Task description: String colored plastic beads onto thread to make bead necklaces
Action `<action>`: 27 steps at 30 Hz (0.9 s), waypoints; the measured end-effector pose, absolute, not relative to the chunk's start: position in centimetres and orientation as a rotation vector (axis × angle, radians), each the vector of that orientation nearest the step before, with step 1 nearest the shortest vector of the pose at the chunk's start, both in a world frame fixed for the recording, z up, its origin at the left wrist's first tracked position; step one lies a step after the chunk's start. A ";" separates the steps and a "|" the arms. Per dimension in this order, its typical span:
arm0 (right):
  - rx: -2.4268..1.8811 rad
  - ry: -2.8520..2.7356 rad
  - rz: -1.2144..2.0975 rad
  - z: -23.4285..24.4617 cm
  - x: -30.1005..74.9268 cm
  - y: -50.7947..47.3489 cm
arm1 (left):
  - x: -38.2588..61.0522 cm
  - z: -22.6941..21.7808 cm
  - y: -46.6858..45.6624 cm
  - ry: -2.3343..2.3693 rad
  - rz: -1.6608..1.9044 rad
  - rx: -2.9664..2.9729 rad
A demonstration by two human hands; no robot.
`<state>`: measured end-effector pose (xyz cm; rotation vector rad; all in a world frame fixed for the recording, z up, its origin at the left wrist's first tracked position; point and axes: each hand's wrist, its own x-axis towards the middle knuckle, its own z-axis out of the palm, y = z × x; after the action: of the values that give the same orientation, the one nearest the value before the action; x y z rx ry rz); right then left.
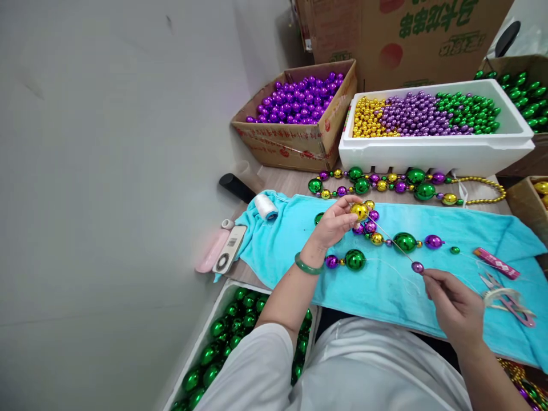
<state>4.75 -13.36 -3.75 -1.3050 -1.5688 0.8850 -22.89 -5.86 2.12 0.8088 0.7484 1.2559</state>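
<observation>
My left hand (338, 221), with a green bangle on its wrist, is closed around a shiny gold bead (358, 212). A thin straight line (387, 235), a needle or taut thread, runs from that bead to a small purple bead (417, 266). My right hand (456, 305) pinches at this purple bead with thumb and forefinger. Between and behind my hands lies a partly strung bead strand with a large green bead (405, 242) and a purple bead (434, 242). Another large green bead (355, 260) rests nearer me, with pale thread trailing from it.
A turquoise towel (282, 251) covers the table. Scissors (509, 299), a pink packet (496, 262) and a thread spool (266, 206) lie on it. Behind are a finished-looking necklace (424, 191), a white foam box (432, 153) and a carton (282, 140) of beads. Green beads (218, 327) fill a box below left.
</observation>
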 end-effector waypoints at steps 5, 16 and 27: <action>-1.313 -1.576 0.863 -3.7 4.9 -13.4 | -22.7 1.8 -5.9 0.773 1.257 0.836; -1.316 -1.712 0.777 -3.2 5.3 -12.7 | -21.5 1.4 -6.8 0.879 1.181 1.107; -1.222 -1.400 1.137 -4.0 3.3 -11.3 | -17.1 1.6 -7.4 0.946 0.723 1.397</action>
<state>3.33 -11.31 -4.03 -1.2224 -1.3996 1.1371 -17.14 -7.44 1.56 1.3968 0.9460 0.7233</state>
